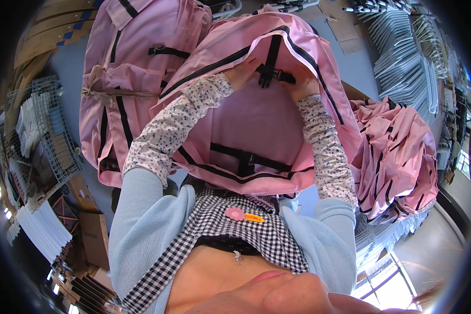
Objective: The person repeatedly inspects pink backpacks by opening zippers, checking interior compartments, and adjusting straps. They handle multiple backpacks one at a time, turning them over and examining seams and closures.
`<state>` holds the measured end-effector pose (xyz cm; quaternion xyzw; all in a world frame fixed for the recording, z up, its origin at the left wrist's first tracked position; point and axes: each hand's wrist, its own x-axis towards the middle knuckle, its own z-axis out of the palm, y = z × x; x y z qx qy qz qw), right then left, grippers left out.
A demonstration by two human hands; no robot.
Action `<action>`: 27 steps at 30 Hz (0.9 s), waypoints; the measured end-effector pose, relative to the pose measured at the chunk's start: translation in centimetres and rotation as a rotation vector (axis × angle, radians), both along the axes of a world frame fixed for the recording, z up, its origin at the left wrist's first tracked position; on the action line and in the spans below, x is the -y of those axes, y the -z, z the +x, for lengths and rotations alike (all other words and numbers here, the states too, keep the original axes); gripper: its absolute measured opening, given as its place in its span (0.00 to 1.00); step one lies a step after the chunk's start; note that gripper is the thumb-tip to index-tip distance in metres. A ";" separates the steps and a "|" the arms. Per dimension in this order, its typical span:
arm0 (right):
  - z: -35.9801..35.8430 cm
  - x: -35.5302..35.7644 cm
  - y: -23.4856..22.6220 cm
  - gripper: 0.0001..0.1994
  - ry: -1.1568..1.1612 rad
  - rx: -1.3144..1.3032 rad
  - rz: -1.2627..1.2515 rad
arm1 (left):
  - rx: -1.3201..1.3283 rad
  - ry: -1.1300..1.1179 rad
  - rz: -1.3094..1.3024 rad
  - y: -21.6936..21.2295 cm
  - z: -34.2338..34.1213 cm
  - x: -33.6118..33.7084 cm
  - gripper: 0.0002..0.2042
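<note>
A large pink bag (267, 120) lies in front of me with its zipped flap gaping. Both of my hands reach in at the far end of the opening. My left hand (242, 74) is beside a black strap (273, 49) hanging from the flap; its fingers are partly hidden, so their grip is unclear. My right hand (303, 83) is closed at the end of a black buckle (283, 77), with some fingers hidden under the flap's edge. Nearer me, a second buckled black strap (251, 157) crosses the bag's inside.
Another pink bag (141, 57), tied with a brown strip (118, 93), stands close on the left. A crumpled heap of pink bags (395, 157) is at the right. Beyond are stacked white hangers (403, 57), a wire rack (57, 136) and cardboard boxes (47, 29).
</note>
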<state>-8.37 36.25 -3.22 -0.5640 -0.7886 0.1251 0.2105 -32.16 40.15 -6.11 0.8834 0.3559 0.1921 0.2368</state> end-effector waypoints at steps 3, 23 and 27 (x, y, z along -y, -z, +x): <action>0.3 -0.1 0.4 0.17 -0.038 -0.032 -0.008 | 0.204 0.061 -0.012 1.0 0.0 -0.1 0.21; -1.1 -1.1 -2.4 0.16 0.027 -0.042 -0.511 | 0.361 0.007 -0.797 0.0 -0.2 -0.5 0.10; -1.1 -1.1 -1.7 0.15 0.005 -0.059 -0.423 | 0.453 0.023 -0.741 1.1 -0.1 -0.6 0.10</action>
